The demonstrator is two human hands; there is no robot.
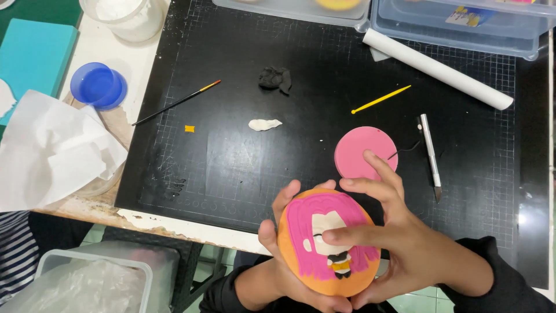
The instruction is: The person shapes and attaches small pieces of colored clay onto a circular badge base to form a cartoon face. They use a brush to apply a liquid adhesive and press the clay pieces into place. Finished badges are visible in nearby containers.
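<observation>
The orange disc (327,246) with its pink-haired clay figure is cupped from below-left in the left hand (278,243), held above the near edge of the tabletop (231,162), while the right hand (394,232) presses a fingertip (325,235) onto the figure's pale face.

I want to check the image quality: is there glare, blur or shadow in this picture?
In the head view, lamp glare shows on the black cutting mat at its right edge; the orange disc and both hands are sharp, without motion blur; shadows are soft, and the white roll looks evenly lit.
</observation>
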